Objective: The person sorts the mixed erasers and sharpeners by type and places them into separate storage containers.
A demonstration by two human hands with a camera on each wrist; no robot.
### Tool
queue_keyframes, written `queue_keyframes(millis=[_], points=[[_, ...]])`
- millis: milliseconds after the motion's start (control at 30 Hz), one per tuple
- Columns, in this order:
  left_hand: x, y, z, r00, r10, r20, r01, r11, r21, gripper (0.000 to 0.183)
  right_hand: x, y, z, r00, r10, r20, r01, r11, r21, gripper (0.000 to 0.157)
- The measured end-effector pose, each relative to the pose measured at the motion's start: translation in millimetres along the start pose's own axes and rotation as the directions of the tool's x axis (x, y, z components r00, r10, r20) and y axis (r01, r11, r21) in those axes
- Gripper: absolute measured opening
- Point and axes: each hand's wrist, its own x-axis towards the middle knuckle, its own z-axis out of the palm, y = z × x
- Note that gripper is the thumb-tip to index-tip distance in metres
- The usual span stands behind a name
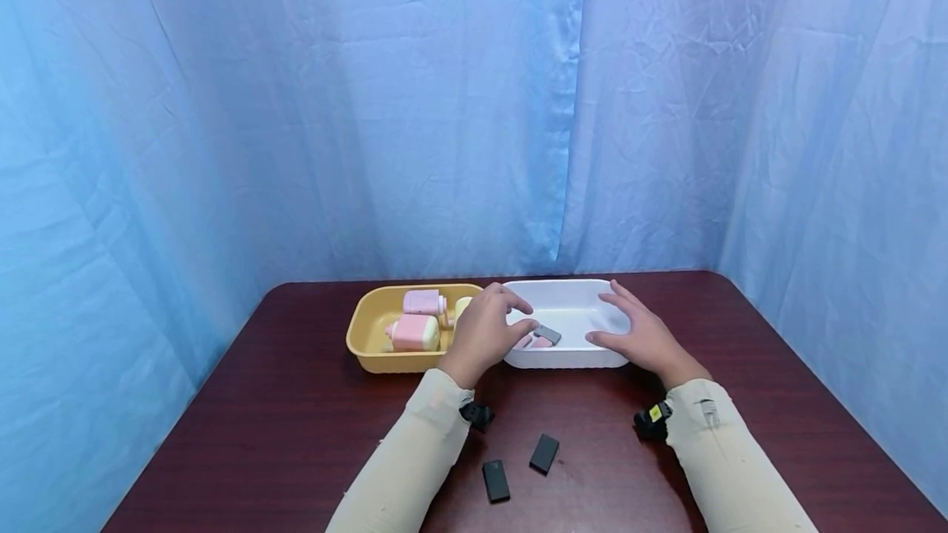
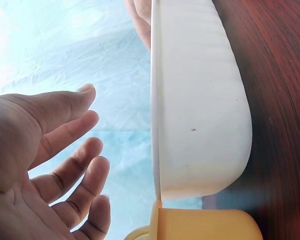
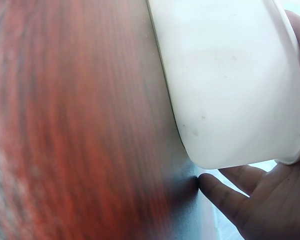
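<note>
In the head view my left hand (image 1: 483,327) hovers over the inner ends of the yellow tray and the white tray, fingers loosely bent. The left wrist view shows nothing between those fingers, apart from the white tray's wall (image 2: 200,110). My right hand (image 1: 652,338) is at the right end of the white tray (image 1: 566,359), thumb and fingers spread. Some fingers lie beside the tray's outer corner in the right wrist view; whether they touch it I cannot tell. Inside the white tray lie a grey flat block (image 1: 548,335) and pink pieces (image 1: 542,343), partly hidden.
Left of the white tray stands the yellow tray (image 1: 403,363), with a pink-and-cream bottle (image 1: 415,333), a lilac bottle (image 1: 422,302) and a partly hidden cream item. Two black blocks (image 1: 496,481) lie near the table's front, between the forearms. Blue curtains surround the dark red table.
</note>
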Motion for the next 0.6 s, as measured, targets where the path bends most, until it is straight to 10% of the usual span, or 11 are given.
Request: queue_keyframes(millis=[600], points=[[-3.8,-0.4,-0.2,1.0,0.011,0.009,-0.011,1.0,0.013,0.022,0.1,0.6,-0.4,1.0,0.004,0.009,-0.005,1.0,0.006,0.091]])
